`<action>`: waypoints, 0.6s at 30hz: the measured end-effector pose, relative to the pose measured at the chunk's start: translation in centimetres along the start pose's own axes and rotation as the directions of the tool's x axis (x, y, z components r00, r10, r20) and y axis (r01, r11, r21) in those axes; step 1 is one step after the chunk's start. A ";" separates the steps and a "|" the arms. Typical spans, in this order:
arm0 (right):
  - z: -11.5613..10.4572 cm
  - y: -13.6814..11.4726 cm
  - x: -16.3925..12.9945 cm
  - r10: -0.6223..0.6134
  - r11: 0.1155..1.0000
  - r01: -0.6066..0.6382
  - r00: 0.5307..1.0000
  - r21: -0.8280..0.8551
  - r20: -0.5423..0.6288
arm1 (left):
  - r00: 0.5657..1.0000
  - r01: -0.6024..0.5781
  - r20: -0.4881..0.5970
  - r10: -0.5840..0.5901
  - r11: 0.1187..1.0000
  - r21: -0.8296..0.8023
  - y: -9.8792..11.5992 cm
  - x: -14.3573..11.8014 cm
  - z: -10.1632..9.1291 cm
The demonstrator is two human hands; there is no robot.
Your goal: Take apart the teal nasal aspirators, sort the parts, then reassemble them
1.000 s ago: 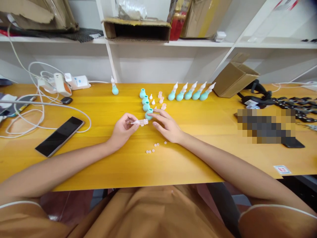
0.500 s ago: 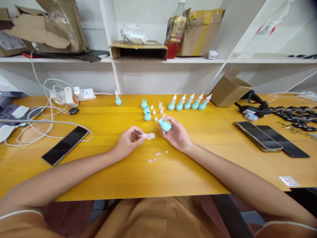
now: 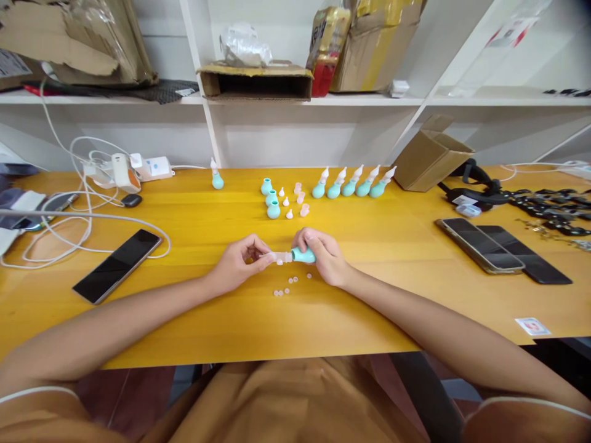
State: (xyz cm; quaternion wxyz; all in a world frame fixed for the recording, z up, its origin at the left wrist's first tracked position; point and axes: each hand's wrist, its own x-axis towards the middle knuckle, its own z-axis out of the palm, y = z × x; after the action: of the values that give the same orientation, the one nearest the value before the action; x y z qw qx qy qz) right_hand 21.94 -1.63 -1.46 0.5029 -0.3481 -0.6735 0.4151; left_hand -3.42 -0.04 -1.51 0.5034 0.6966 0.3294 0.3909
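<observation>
Above the yellow table (image 3: 184,320), in the head view, the left hand (image 3: 237,264) is pinching a clear nozzle (image 3: 277,257) end-on against the teal bulb (image 3: 303,255), which the right hand (image 3: 325,257) is clamping sideways, mouths lining up; loose small caps (image 3: 287,287) are lying beneath.

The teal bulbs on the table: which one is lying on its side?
The teal bulb held in the right hand, with the clear tip from the left hand at its mouth. The other bulbs stand upright farther back.
</observation>
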 end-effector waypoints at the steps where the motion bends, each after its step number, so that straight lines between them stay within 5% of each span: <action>1: -0.1 0.1 0.0 -0.019 1.000 0.019 1.000 -0.021 0.002 | 1.000 0.000 0.001 0.000 1.000 -0.013 -0.1 0.0 0.0; 10: -0.3 -0.1 -0.3 -0.235 0.955 0.242 0.970 -0.170 0.063 | 0.990 0.105 0.110 -0.089 0.984 -0.146 0.2 0.2 0.2; 18: -0.4 -0.6 -0.3 -0.370 0.895 0.393 0.918 -0.210 0.142 | 0.930 0.247 0.306 -0.202 0.962 -0.115 1.3 0.3 -0.1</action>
State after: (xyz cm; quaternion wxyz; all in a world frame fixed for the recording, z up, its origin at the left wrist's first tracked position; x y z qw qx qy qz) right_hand 22.40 -2.11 -0.96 0.4964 -0.2451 -0.7968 0.2424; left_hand -3.27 -0.12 -0.16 0.6392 0.6640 0.2987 0.2475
